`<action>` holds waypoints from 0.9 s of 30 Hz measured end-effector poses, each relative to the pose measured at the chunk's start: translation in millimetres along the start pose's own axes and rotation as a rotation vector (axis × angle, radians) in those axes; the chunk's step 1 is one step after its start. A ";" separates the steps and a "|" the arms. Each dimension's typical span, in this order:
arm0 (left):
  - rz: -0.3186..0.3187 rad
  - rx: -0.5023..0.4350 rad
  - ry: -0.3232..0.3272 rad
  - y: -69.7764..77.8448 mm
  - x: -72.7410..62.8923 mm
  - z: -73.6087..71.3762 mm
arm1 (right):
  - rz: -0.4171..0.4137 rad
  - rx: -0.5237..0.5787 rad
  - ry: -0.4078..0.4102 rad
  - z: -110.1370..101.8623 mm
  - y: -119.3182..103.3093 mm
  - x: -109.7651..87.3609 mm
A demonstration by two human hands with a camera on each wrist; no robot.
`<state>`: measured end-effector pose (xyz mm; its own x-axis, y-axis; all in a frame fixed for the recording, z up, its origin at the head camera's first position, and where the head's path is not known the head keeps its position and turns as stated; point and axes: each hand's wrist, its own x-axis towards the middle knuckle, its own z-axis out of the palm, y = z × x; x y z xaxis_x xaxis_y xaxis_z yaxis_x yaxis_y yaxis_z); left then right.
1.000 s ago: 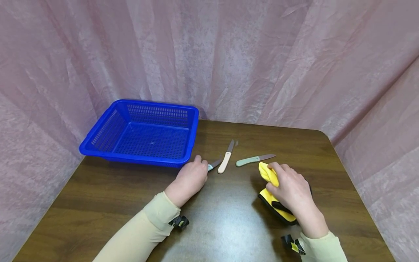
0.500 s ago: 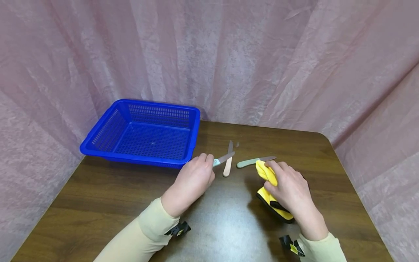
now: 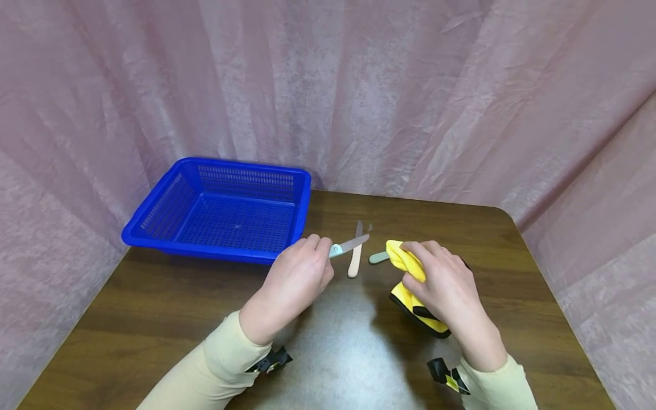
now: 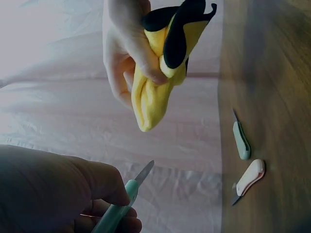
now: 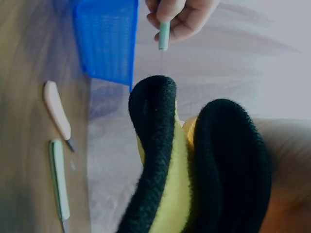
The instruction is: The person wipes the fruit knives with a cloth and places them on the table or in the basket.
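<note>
My left hand (image 3: 297, 273) grips the mint handle of a small folding knife (image 4: 116, 208), its blade out and pointing right toward the cloth. In my right hand (image 3: 443, 279) is a bunched yellow cloth with black edging (image 4: 155, 97), pinched between thumb and fingers. Knife and cloth are apart, both raised above the table. On the table between the hands lie a cream-handled knife (image 3: 353, 265) and a green-handled knife (image 3: 378, 258), both unfolded. The cloth hides the green knife's blade in the head view.
A blue plastic basket (image 3: 215, 250) with slotted walls stands at the back left of the wooden table (image 3: 179, 313). Nothing lies inside it. Pink curtains (image 3: 359, 102) hang behind the table and at its sides.
My left hand has lifted the mint knife off the table and moved it right and up. The cream knife has turned slightly. My right hand has brought the cloth left, over the green knife's blade.
</note>
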<state>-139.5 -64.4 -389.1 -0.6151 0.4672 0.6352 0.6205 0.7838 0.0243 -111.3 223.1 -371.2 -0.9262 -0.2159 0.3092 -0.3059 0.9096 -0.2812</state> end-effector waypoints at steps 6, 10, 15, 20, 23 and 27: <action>-0.001 0.010 0.017 -5.9 0.6 -5.6 | -0.023 0.035 0.043 -3.6 -10.0 5.4; -0.007 0.008 -0.007 -10.0 1.7 -11.1 | -0.032 0.052 0.062 -6.4 -16.3 8.5; -0.041 0.001 -0.054 -15.2 2.2 -16.8 | -0.038 0.069 0.082 -8.2 -23.4 12.6; -0.054 -0.016 -0.073 -16.7 2.9 -20.3 | -0.040 0.092 0.077 -8.6 -31.0 17.3; -0.052 -0.031 -0.078 -16.4 3.1 -21.4 | -0.044 0.097 0.069 -8.1 -36.1 20.4; -0.047 -0.041 -0.079 -15.4 3.3 -22.3 | -0.050 0.098 0.068 -7.0 -42.7 24.1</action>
<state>-140.2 -84.0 -370.1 -0.6794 0.4625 0.5696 0.6086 0.7889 0.0853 -119.0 181.6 -345.3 -0.8931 -0.2325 0.3852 -0.3745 0.8585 -0.3502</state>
